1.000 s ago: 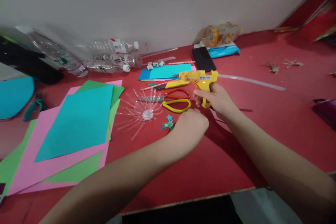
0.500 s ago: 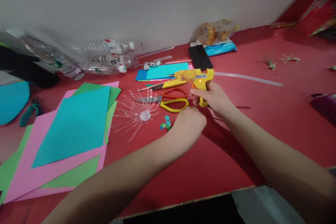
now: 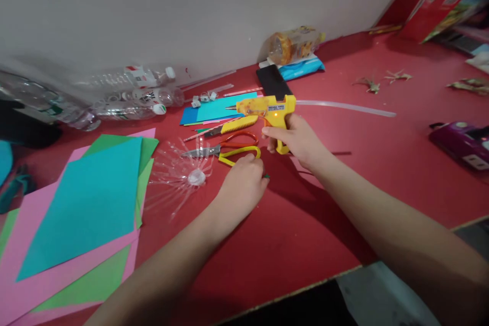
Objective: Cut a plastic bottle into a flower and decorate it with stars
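My right hand (image 3: 303, 140) is wrapped round the handle of a yellow glue gun (image 3: 267, 108), its nozzle pointing left and an orange light lit. A clear glue stick (image 3: 347, 107) trails from its back. My left hand (image 3: 246, 181) is curled closed, low over the table by the yellow handle of the scissors (image 3: 239, 152). A small green bit (image 3: 266, 177) shows at its edge; whatever the fingers hold is hidden. Left of this hand lies a clear bottle top cut into thin spread strips (image 3: 196, 178). A yellow cutter (image 3: 239, 124) lies behind the scissors.
Coloured sheets (image 3: 87, 188) are stacked at the left. Clear bottles (image 3: 130, 109) lie along the wall. A black phone (image 3: 273, 81), a blue packet (image 3: 303, 68) and an orange-labelled bottle (image 3: 296, 46) stand behind the gun. A purple object (image 3: 458, 142) is at the right.
The view has shifted, so things appear further left. My left hand has moved left beside the scissors, and the small coloured stars are now hidden from view. My right hand still holds the glue gun.
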Available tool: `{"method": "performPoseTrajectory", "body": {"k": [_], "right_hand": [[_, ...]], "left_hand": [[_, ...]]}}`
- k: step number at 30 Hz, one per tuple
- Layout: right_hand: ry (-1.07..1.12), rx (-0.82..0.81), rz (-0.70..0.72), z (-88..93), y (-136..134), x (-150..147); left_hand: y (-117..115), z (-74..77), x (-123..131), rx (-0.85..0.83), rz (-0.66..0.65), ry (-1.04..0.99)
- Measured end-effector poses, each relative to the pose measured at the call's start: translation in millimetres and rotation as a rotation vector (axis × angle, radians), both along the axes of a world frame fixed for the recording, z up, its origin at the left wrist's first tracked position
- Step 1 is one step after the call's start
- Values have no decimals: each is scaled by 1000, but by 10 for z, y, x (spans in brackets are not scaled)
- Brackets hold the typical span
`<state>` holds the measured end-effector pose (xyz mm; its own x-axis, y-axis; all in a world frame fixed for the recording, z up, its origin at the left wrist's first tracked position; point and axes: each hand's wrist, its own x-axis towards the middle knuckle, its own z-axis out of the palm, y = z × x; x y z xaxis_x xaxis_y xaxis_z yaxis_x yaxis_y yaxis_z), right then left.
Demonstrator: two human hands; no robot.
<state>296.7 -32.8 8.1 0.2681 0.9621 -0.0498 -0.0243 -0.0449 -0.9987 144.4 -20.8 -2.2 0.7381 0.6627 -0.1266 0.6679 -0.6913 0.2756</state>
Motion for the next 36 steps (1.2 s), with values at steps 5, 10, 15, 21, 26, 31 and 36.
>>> {"method": "performPoseTrajectory", "body": {"k": [5, 10, 15, 21, 26, 31, 36], "right_hand": [[22, -11, 0, -25, 13, 24], [6, -1, 25, -51, 27, 34], [-39, 18, 28, -78, 31, 49], [-11, 23, 23, -70, 24, 39], [-25, 12, 32, -72, 24, 23], [-11, 0, 30, -42, 18, 14], [-1, -23, 23, -10, 7, 7]], "left_hand": [[-16, 6, 37, -67, 35, 61], [-47, 17, 42, -25, -8, 74], [-93, 80, 69, 83, -139, 161], [-89, 115, -27, 213, -335, 138], [-156, 91, 12, 352, -489, 232], [-276, 91, 156, 365, -493, 292], [-319, 201, 262, 246, -451, 377]]}}
